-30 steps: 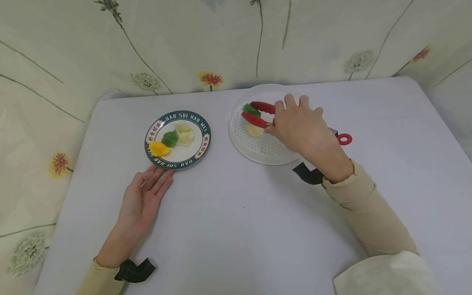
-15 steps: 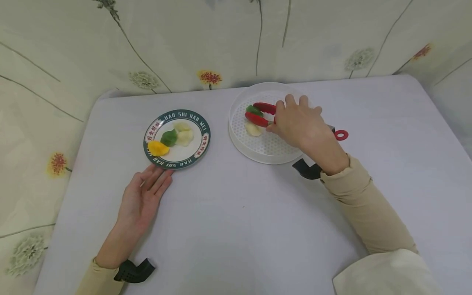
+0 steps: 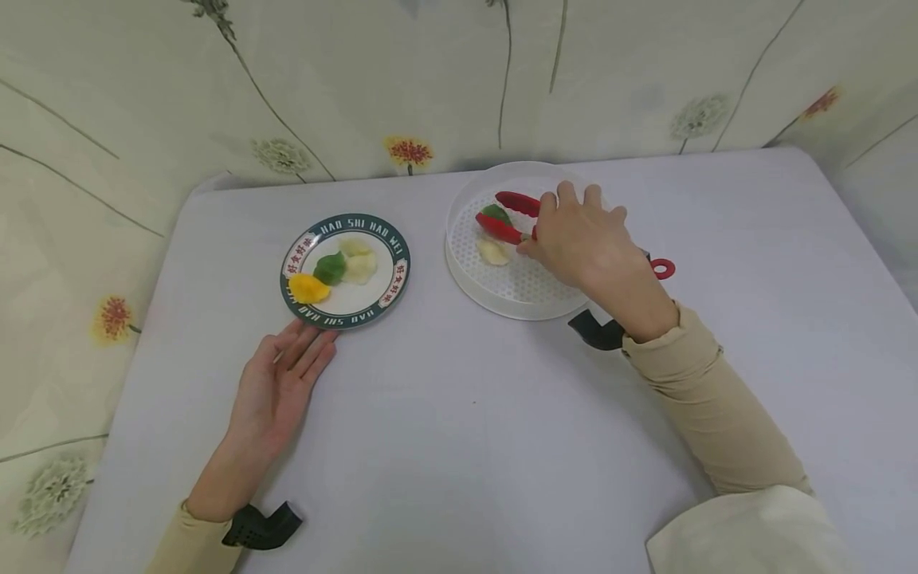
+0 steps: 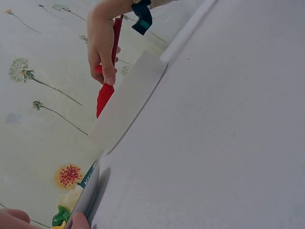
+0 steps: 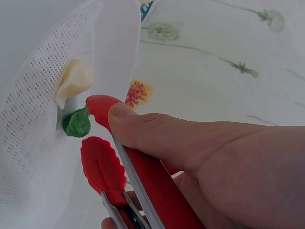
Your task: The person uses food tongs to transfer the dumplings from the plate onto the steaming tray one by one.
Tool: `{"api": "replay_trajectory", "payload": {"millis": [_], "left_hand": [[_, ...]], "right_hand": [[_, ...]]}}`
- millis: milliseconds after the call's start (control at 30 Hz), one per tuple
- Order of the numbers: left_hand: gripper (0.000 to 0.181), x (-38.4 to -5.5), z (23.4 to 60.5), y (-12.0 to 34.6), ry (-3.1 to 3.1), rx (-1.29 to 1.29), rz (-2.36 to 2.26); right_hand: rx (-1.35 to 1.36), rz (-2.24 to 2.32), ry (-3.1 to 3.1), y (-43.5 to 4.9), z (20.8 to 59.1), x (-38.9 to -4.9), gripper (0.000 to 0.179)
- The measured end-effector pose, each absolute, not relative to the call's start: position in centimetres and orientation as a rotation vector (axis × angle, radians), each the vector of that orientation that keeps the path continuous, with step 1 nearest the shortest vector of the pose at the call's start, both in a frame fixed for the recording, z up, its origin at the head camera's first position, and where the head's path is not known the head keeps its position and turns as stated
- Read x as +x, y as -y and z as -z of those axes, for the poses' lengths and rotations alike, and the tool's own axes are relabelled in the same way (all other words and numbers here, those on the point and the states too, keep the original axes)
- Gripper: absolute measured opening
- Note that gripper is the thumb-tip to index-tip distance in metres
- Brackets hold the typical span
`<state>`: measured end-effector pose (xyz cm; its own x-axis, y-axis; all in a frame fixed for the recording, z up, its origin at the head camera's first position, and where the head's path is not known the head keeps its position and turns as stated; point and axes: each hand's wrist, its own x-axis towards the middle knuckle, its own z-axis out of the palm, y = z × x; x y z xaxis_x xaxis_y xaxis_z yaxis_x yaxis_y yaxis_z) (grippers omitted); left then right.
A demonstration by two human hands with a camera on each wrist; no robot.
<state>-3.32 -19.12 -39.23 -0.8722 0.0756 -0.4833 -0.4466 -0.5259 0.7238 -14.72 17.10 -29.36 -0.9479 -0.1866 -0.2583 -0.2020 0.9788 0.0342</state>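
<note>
My right hand [image 3: 591, 239] holds red-tipped tongs [image 5: 152, 186] over a round white perforated steamer tray [image 3: 516, 307]. The tongs' tips stand apart beside a green dumpling [image 5: 77, 122] on the tray. Next to it lies a cream dumpling [image 5: 76, 80]. On the left, my left hand [image 3: 276, 391] lies palm up with straight fingers, its fingertips at the near rim of a green-edged plate [image 3: 358, 316]. That plate bears a yellow dumpling [image 3: 309, 289], a green one and two pale ones. In the left wrist view, the plate [image 4: 88, 191] appears edge-on with fingertips against its rim.
A white cloth [image 3: 430, 446] covers the table. Behind its far edge hangs a flower-printed curtain [image 3: 459, 88]. Black wrist mounts [image 3: 262, 526] sit on both forearms. The plate and the tray stand apart, with cloth between them.
The tongs' tips have spread apart from around the green dumpling, which has shifted slightly right with them and now lies on the tray. My left hand and the plate stay put.
</note>
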Motion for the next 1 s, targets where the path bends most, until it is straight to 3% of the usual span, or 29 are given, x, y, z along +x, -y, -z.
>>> {"api": "replay_trajectory", "payload": {"millis": [400,1000], "left_hand": [[0.062,-3.3,39.2,19.1,-1.32,-0.598,-2.44],[0.061,-3.4,39.1,19.0,-1.294,-0.614,-2.45]], "right_hand": [[-0.42,-0.14,-2.958,-15.0,28.2,-12.2,0.066],[-0.685,-0.207,-2.92,-9.0,29.4,-10.6,0.077]]}}
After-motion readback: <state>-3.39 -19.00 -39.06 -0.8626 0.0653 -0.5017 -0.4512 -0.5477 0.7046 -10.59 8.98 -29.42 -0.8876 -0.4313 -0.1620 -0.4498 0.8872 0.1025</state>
